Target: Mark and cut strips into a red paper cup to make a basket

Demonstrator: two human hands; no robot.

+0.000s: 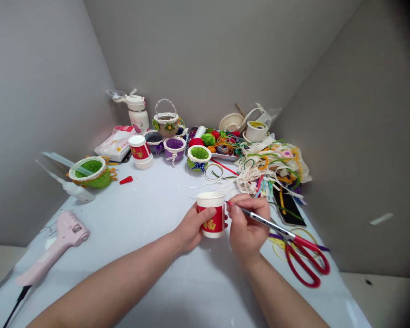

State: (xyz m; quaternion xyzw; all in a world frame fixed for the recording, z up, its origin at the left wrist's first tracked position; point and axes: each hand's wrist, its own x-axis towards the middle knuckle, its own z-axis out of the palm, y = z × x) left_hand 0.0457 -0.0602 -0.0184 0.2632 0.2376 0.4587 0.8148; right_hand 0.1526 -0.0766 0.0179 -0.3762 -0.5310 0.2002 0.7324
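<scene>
My left hand point(193, 228) is wrapped round a white paper cup point(211, 197) with a red band and a gold character, its thumb across the front. The cup is upright in front of me. In my right hand point(249, 223) is a marker pen point(273, 224) with a red tip and a grey barrel, gripped near the tip. That tip is at the cup's right side, just below the rim; whether it touches I cannot tell. Red-handled scissors point(305, 266) lie right of my right hand, partly behind the pen. A small red cap point(126, 180) lies on the table to the left.
At left are a pink glue gun point(59, 246), a squeeze bottle point(78, 191) and a green woven basket point(95, 180). Stacked paper cups point(141, 155), small woven baskets point(174, 150) and a yarn tray point(225, 157) stand behind. Yarn scraps point(269, 168) and a black phone-like slab point(290, 214) are at right.
</scene>
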